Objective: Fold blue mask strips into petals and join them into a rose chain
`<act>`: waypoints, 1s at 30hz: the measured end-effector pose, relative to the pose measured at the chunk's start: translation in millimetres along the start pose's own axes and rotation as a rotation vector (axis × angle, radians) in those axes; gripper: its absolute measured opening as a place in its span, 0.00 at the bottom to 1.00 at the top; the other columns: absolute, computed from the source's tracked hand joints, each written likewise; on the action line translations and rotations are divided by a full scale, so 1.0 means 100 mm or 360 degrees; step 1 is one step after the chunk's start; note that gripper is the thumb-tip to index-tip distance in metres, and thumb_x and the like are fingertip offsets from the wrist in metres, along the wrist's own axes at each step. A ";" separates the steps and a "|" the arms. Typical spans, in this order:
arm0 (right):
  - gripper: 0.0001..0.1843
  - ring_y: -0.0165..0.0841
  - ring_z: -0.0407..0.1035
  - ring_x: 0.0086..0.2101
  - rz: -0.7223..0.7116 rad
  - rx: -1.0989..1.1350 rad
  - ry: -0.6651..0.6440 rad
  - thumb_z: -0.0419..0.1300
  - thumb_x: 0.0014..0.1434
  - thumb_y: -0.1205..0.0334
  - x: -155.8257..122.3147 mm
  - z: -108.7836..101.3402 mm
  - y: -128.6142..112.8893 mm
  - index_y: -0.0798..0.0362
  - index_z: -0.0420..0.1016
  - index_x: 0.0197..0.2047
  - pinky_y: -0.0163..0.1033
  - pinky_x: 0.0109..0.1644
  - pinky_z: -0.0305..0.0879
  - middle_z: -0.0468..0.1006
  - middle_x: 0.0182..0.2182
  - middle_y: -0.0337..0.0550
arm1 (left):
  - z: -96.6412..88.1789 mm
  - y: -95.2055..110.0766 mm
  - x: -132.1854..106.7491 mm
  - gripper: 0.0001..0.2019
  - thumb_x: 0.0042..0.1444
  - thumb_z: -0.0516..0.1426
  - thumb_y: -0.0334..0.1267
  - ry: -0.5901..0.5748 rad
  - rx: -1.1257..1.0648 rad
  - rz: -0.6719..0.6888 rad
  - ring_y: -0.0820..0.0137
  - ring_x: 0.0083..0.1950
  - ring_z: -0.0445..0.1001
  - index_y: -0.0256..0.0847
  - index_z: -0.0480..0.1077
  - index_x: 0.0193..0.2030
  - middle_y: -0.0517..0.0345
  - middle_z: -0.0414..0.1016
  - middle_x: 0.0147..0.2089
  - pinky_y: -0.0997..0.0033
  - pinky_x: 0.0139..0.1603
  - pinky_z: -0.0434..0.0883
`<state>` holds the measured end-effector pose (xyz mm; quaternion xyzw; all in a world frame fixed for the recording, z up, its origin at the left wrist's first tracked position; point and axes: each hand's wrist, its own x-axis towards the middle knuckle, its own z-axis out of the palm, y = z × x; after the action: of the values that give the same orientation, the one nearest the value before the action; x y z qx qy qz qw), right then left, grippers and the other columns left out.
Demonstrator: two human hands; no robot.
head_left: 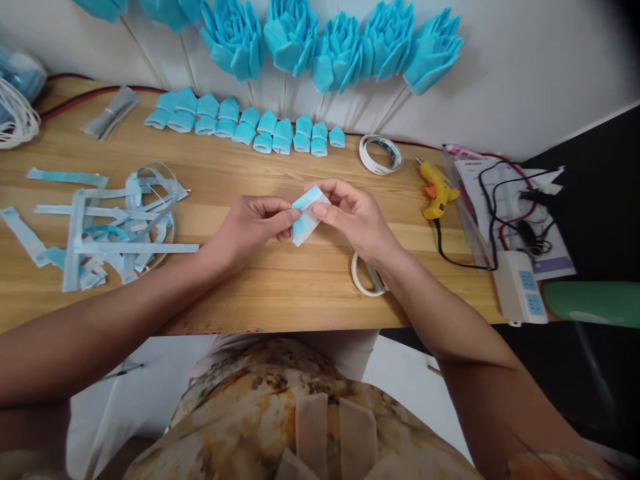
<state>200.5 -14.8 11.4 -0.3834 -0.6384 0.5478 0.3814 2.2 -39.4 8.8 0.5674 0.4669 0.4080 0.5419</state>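
Observation:
Between my two hands, above the middle of the table, is a small folded piece of blue and white sheet (pixel 306 217). My left hand (pixel 257 223) pinches its left edge between thumb and fingers. At its right side, my right hand (pixel 353 217) grips it with the thumb in front and the fingers behind. A white-handled tool (pixel 363 283), perhaps scissors, lies partly hidden under my right wrist. Beyond my hands, folded blue petal-like pieces (pixel 267 123) stand in rows along the back of the table.
Blue fabric flowers (pixel 290 37) on sticks lean against the wall. Cut strips (pixel 135 248) lie in a heap at left. A tape roll (pixel 367 160), a yellow glue gun (pixel 437 190) with its cord and a power strip (pixel 513 290) are to the right. The table's front edge (pixel 280 328) is near my body.

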 end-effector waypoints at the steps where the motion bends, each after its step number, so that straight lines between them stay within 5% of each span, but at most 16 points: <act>1: 0.19 0.31 0.73 0.39 -0.0006 -0.0012 -0.0001 0.70 0.56 0.47 0.00 0.00 -0.01 0.51 0.76 0.43 0.39 0.45 0.73 0.80 0.38 0.39 | 0.00 0.00 0.00 0.14 0.57 0.63 0.44 -0.0026 0.0036 0.0006 0.75 0.25 0.68 0.39 0.75 0.25 0.61 0.73 0.23 0.75 0.29 0.66; 6: 0.17 0.28 0.70 0.33 -0.0045 -0.0042 0.0056 0.71 0.56 0.48 0.00 0.01 0.04 0.51 0.74 0.36 0.36 0.40 0.70 0.77 0.32 0.35 | 0.00 0.02 -0.02 0.14 0.57 0.63 0.45 -0.0093 0.0160 0.0031 0.76 0.25 0.68 0.39 0.75 0.25 0.61 0.73 0.23 0.76 0.29 0.65; 16: 0.12 0.27 0.69 0.31 -0.0160 -0.0246 0.0107 0.68 0.58 0.52 -0.01 0.02 0.04 0.50 0.75 0.37 0.35 0.35 0.66 0.77 0.30 0.35 | 0.00 0.02 -0.02 0.13 0.57 0.63 0.45 -0.0053 0.0025 -0.0048 0.75 0.25 0.68 0.40 0.78 0.27 0.61 0.73 0.23 0.75 0.29 0.66; 20: 0.03 0.30 0.72 0.35 -0.0394 -0.0535 0.0148 0.64 0.59 0.61 -0.03 0.01 0.02 0.50 0.77 0.37 0.38 0.41 0.69 0.80 0.33 0.37 | -0.02 0.01 0.00 0.15 0.56 0.64 0.44 -0.0043 -0.0111 -0.0134 0.76 0.24 0.67 0.39 0.76 0.23 0.59 0.74 0.22 0.76 0.27 0.65; 23: 0.06 0.34 0.75 0.41 -0.0573 -0.0728 0.0118 0.60 0.57 0.68 -0.03 -0.01 0.01 0.49 0.78 0.36 0.43 0.49 0.71 0.82 0.38 0.39 | -0.03 -0.02 0.02 0.14 0.54 0.66 0.45 -0.0082 -0.0288 -0.0181 0.75 0.24 0.68 0.39 0.77 0.23 0.58 0.75 0.22 0.76 0.26 0.65; 30: 0.10 0.38 0.75 0.45 -0.0510 -0.0801 0.0084 0.59 0.57 0.70 -0.02 -0.03 0.03 0.46 0.78 0.35 0.49 0.57 0.69 0.83 0.40 0.40 | -0.05 -0.04 0.05 0.16 0.54 0.68 0.50 -0.0113 -0.0304 -0.0181 0.74 0.24 0.69 0.38 0.78 0.27 0.57 0.75 0.23 0.73 0.27 0.66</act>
<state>204.1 -15.0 8.3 -0.3744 -0.7963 0.2951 0.3724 -1.5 -33.9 5.1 0.4998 0.4378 0.3990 0.6319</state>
